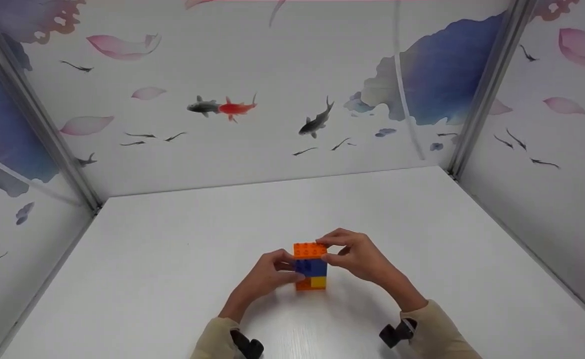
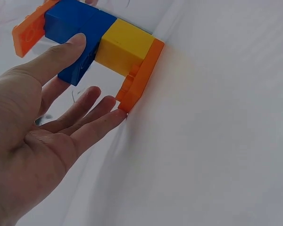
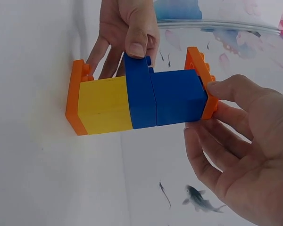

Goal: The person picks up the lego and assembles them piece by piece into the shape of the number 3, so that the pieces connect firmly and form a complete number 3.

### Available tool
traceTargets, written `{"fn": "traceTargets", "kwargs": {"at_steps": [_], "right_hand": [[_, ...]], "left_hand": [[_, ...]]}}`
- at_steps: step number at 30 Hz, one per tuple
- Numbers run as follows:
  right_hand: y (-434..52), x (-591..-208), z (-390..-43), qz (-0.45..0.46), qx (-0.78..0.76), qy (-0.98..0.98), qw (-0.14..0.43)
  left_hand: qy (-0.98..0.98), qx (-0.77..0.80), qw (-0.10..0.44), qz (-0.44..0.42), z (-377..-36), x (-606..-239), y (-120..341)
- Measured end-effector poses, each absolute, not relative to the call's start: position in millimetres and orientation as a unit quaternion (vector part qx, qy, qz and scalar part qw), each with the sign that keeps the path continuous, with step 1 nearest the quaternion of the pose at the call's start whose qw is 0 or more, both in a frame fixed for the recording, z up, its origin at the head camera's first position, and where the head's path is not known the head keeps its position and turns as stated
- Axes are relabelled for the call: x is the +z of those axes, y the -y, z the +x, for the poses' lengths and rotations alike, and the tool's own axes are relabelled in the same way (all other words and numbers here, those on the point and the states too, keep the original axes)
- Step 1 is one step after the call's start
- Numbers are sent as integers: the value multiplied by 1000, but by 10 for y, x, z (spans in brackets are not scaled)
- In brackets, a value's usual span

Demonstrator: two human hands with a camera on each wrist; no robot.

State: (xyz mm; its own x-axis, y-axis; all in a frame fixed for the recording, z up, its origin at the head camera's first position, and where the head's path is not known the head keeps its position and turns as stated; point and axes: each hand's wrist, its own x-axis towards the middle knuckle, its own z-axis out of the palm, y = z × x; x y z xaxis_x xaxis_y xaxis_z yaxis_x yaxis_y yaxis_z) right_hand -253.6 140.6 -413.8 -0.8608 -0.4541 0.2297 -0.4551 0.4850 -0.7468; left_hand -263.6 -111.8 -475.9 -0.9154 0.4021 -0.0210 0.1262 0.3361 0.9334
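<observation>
A small tower of toy building bricks stands on the white table in front of me. At its bottom lies a flat orange plate point(image 3: 74, 103), with a yellow brick point(image 3: 104, 106) standing on one end of it. Above that come a wider blue brick point(image 3: 140, 101) and a second blue brick point(image 3: 177, 99). A studded orange plate point(image 1: 309, 250) tops the stack. My left hand point(image 1: 263, 275) grips the wider blue brick from the left, thumb on the near side; a fingertip is right at the bottom plate. My right hand point(image 1: 362, 256) pinches the top plate's right end between thumb and fingers.
The white table point(image 1: 182, 239) is enclosed by printed panels with fish and petals on the back wall point(image 1: 272, 65) and both sides. Metal posts point(image 1: 482, 94) mark the rear corners. A black wrist camera point(image 1: 397, 334) is worn at each beige sleeve point(image 1: 439, 329).
</observation>
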Motion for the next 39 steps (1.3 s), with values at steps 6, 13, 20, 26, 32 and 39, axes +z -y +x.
{"fn": "traceTargets", "kwargs": {"at_steps": [6,13,20,26,32,39], "right_hand": [[-1393,-4134,-2549,250,442,861,-7],[-1417,-4142,-2580,257,451,855,-23],[-1457,-4141,-2579,248,452,857,-17],[-1460,-4191,-2596,251,460,851,-24],[-1463,-4260,-2634,240,487,839,-46],[-1468,-4311,-2676,237,508,825,-74]], "left_hand": [[-804,556,125,171,-2637,-4757,1124],[-802,558,129,167,-2630,-4750,1133],[-805,555,132,166,-2645,-4721,1103],[-808,549,133,167,-2634,-4728,1120],[-805,554,138,159,-2618,-4739,1141],[-790,578,135,154,-2646,-4746,1137]]}}
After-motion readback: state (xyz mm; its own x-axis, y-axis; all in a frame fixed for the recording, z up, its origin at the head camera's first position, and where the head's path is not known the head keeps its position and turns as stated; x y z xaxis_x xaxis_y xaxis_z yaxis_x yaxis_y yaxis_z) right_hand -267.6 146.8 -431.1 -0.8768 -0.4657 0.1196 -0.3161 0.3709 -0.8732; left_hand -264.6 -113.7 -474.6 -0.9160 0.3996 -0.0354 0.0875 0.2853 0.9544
